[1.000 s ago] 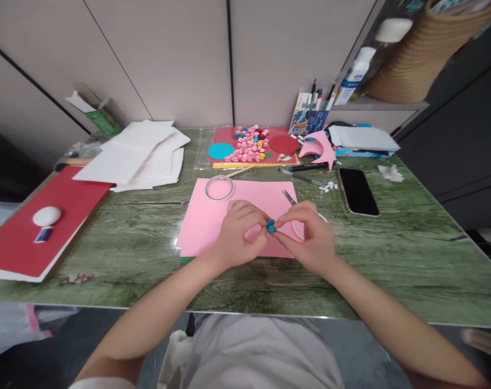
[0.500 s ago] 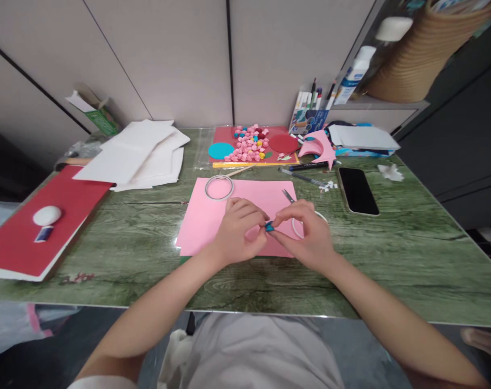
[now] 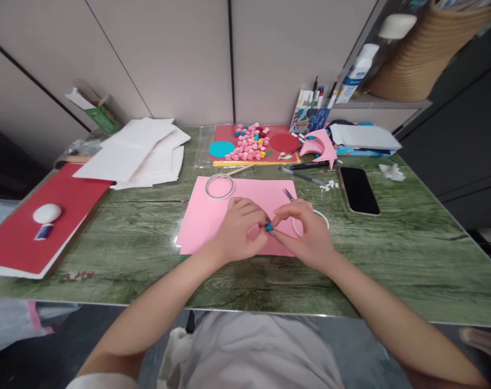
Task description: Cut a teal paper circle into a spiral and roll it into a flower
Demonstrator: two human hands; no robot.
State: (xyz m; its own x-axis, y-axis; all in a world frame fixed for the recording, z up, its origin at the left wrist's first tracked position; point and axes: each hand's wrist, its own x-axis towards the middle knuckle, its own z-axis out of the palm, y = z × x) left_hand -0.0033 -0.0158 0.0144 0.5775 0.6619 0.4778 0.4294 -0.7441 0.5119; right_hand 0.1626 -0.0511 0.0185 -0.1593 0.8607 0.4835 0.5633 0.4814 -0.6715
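Note:
Between the fingertips of both hands is a small blue paper piece, rolled or folded, partly covered by the fingers. My left hand is closed, pinching it from the left. From the right, my right hand pinches the same piece with thumb and forefinger. Both hands are just above a sheet of pink paper. A roll of tape rests on the sheet's upper left. Scissors lie by my right hand, their blades showing and the handles mostly hidden under it.
Behind the pink sheet, many small paper balls lie on a red sheet with a blue circle. A phone and paper scraps are at right. White papers and a red board fill the left.
Both hands stay nearly in place; the blue piece has turned slightly between the fingertips. The view has shifted a little.

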